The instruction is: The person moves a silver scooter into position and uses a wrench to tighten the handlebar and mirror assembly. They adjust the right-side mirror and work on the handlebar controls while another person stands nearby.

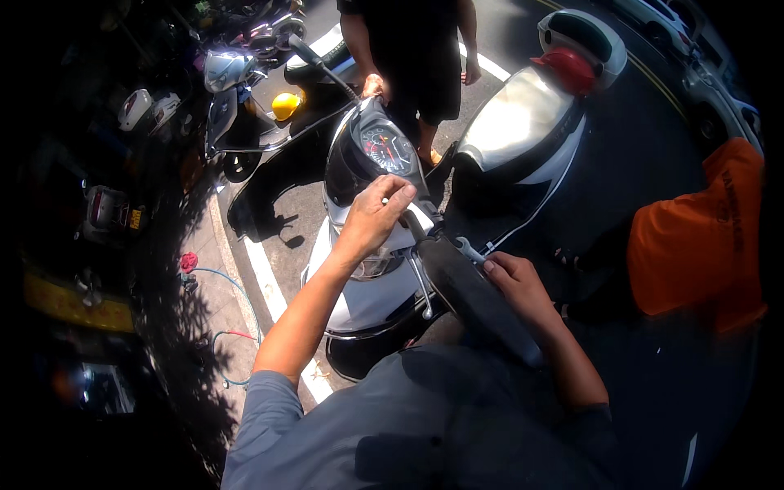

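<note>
My left hand [377, 214] is closed at the near side of the scooter's round speedometer [384, 151], beside a black stem; what its fingers grip is mostly hidden. A long black part, apparently a mirror [465, 302], runs from that stem down toward my body, above a silver brake lever [420, 284]. My right hand [510, 278] holds a silver open-end wrench [469, 249] along the right side of this black part. The white front panel [351, 302] of the scooter lies beneath.
Across the scooter, a person in black has a hand [374, 86] at the far handlebar. An orange-shirted person [690, 245] stands at right. Parked scooters [510, 122] surround us, with a red helmet [572, 69] and yellow helmet [286, 104]. A blue hose [220, 273] lies left.
</note>
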Motion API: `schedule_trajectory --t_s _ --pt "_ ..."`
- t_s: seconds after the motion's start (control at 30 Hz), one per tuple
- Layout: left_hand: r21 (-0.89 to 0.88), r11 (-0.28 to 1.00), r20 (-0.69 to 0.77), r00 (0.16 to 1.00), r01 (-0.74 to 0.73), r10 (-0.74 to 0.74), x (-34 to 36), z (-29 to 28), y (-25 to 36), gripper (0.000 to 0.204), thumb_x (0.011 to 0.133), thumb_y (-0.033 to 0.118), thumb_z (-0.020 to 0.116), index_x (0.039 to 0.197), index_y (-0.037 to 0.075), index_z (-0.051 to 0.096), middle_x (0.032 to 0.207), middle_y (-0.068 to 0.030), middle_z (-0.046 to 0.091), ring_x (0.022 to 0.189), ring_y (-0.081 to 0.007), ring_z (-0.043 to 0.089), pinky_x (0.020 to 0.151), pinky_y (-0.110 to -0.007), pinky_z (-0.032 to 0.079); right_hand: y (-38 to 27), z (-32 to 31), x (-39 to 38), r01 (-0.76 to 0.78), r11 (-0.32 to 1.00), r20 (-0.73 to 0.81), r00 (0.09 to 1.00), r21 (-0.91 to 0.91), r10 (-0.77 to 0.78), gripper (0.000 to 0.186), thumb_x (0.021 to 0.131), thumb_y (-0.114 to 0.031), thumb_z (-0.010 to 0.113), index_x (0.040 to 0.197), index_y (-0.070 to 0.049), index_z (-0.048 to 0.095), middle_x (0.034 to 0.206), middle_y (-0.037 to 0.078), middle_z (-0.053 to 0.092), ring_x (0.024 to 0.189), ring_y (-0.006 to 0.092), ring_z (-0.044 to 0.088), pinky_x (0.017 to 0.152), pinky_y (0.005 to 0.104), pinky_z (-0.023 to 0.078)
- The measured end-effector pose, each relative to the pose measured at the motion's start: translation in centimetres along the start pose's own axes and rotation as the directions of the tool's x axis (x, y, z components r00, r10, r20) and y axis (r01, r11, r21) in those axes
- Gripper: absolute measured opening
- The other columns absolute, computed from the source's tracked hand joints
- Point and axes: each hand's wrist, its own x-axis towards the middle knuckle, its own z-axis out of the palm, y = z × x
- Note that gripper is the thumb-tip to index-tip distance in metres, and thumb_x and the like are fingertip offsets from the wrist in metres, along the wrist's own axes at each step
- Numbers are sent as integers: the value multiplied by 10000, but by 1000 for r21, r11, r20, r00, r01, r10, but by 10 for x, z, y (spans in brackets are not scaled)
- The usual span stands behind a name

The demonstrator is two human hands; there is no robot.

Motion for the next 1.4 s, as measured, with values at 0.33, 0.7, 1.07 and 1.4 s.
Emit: schedule_trajectory --t_s 0.33,0.7,1.07,1.4 --pt "308 746 185 732 591 -656 26 7 41 259 1041 242 481 1066 23 619 911 -24 637 764 -91 577 667 -241 468 -29 -64 156 576 813 463 745 -83 -481 245 896 -177 626 1045 7 685 840 150 711 784 244 698 722 350 523" --pt "97 515 -116 524 852 -844 25 40 80 224 995 288 582 996 64 593 797 11 575 708 -67 517 627 -218 419 -22 -49 235 566 806 706 499 172 -502 242 895 -145 609 1053 18 692 831 114 710 723 181 672 713 318 521" --pt "35 551 -221 545 833 -809 27 48 79 171 953 240 631 919 76 600 753 14 574 658 -50 499 607 -192 389 -40 -40 256 572 798 799 383 189 -464 192 860 -150 641 971 -12 714 746 89 683 663 169 648 636 314 505" --pt "-64 561 -242 533 825 -811 21 48 76 145 946 229 612 915 90 589 711 23 554 603 -45 482 535 -198 364 -54 -33 237 723 691 754 451 6 -477 242 816 -188 663 981 -18 711 883 164 723 868 277 715 779 374 540"
